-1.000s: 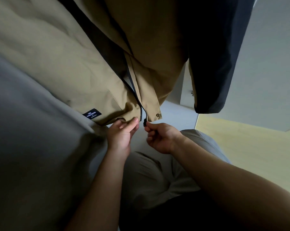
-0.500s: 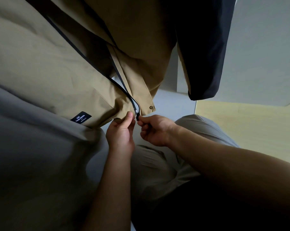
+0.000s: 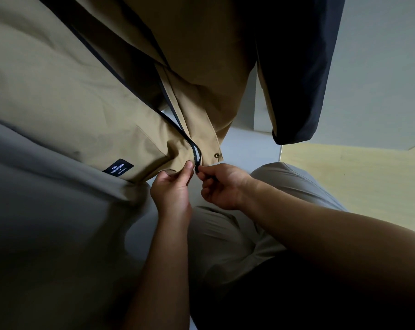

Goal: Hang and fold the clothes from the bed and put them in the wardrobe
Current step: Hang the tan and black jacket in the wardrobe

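Since a second ago the hem of the tan jacket (image 3: 120,96) has come closer to me and my two hands have drawn together at the bottom of its zipper (image 3: 197,156), where before they sat a little apart. It hangs in front of me, its front open in a long dark-edged slit that narrows to where I work. My left hand (image 3: 172,189) pinches the left front panel right at the hem, thumb and fingers clenched on the cloth just beside the zipper end. My right hand (image 3: 222,186) grips the small dark zipper end between thumb and forefinger; whether that is the slider or the pin I cannot tell.

I judge the cloth light, thin and limp, with a smooth, slightly crisp weave that will slide through a loose pinch. It gives no resistance of its own, so I have to hold the hem taut beside the teeth to seat the two halves. The zipper parts are small and hard, best taken by the fingertips.

A black label (image 3: 118,167) is sewn near the hem on the left panel, and a snap button (image 3: 216,155) sits on the right flap. A dark garment (image 3: 304,67) hangs just to the right. Grey fabric (image 3: 47,210) fills the lower left, and pale wooden floor (image 3: 359,177) shows beyond my knees.
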Tool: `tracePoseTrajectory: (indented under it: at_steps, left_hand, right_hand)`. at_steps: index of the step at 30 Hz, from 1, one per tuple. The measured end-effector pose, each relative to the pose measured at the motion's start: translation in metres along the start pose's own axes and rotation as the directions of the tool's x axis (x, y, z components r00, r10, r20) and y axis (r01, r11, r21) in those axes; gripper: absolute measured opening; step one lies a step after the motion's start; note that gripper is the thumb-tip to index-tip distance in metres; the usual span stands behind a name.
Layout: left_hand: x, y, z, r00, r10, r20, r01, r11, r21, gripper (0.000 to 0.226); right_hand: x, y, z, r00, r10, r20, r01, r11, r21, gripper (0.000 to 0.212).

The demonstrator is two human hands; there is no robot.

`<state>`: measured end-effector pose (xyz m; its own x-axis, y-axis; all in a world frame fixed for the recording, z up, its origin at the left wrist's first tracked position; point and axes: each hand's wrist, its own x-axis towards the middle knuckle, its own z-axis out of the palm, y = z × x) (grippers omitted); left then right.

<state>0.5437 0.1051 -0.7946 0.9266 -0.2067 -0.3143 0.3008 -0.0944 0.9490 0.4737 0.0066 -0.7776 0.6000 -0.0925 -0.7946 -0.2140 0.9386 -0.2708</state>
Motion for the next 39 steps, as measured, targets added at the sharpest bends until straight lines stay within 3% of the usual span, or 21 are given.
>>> tracePoseTrajectory:
  at_steps: [5, 8, 11, 16, 22, 27, 34, 39]
  left_hand:
    - [0.001, 0.000, -0.006, 0.988, 0.121, 0.091, -0.135, 0.977, 0.168, 0.012]
    - [0.002, 0.002, -0.008, 0.971, 0.196, 0.137, -0.232, 0.913, 0.337, 0.013]
    - [0.000, 0.007, -0.010, 0.931, 0.306, 0.201, -0.366, 0.777, 0.511, 0.019]
    - [0.005, 0.016, -0.011, 0.787, 0.489, 0.378, -0.599, 0.455, 0.659, 0.020]
    - [0.002, 0.022, -0.013, 0.714, 0.508, 0.482, -0.678, 0.331, 0.656, 0.017]
    - [-0.006, 0.014, -0.021, 0.720, 0.448, 0.531, -0.682, 0.310, 0.663, 0.003]
    - [0.002, 0.011, -0.017, 0.868, 0.329, 0.372, -0.494, 0.496, 0.714, 0.020]
    - [0.002, 0.012, -0.013, 0.906, 0.288, 0.310, -0.423, 0.586, 0.692, 0.022]
  right_hand:
    - [-0.003, -0.003, 0.003, 1.000, 0.002, -0.029, -0.002, 1.000, 0.031, 0.010]
    - [-0.004, -0.001, 0.003, 0.999, 0.006, -0.044, -0.005, 1.000, 0.030, 0.009]
    - [-0.006, 0.002, 0.005, 0.999, 0.011, -0.039, -0.010, 0.999, 0.031, 0.010]
    - [-0.007, 0.003, 0.007, 0.999, 0.015, -0.043, -0.012, 0.998, 0.054, 0.009]
    - [-0.005, 0.006, 0.010, 0.998, 0.012, -0.065, -0.006, 0.996, 0.094, 0.012]
    - [0.000, 0.018, 0.007, 0.995, 0.034, -0.097, -0.029, 0.998, 0.058, 0.018]
    - [0.003, 0.021, 0.007, 0.997, -0.058, -0.055, 0.051, 0.990, -0.129, 0.022]
    - [0.001, 0.021, 0.002, 0.993, -0.113, 0.035, 0.114, 0.993, -0.014, 0.013]
